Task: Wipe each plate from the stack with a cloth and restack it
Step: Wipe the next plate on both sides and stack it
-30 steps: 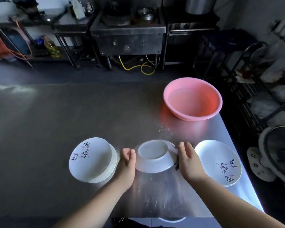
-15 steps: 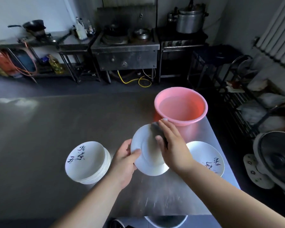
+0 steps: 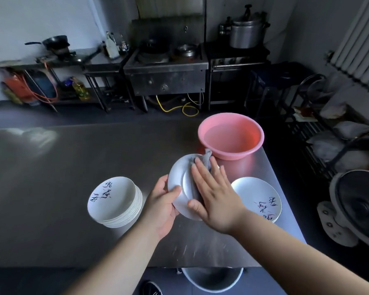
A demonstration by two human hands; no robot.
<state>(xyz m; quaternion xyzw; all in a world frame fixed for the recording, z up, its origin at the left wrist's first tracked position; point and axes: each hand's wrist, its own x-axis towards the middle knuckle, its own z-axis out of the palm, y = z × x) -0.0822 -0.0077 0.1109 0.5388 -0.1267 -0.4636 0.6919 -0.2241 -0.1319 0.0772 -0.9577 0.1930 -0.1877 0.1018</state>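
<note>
My left hand grips the near left rim of a white plate, held tilted above the steel table with its underside toward me. My right hand lies flat with straight fingers on a grey cloth, pressing it against the plate's underside. Part of the cloth sticks out past the fingertips. A stack of several white plates with writing stands to the left. At the right lies a white plate with writing.
A pink basin holding water stands at the back right of the steel table. The table's right edge runs beside a fan on the floor. A metal bucket sits below the near edge. Stoves and shelves line the far wall.
The plate lay upside down on the table a second ago. My left hand has lifted and tilted it, and my right hand has brought the cloth onto it and flattened over it.
</note>
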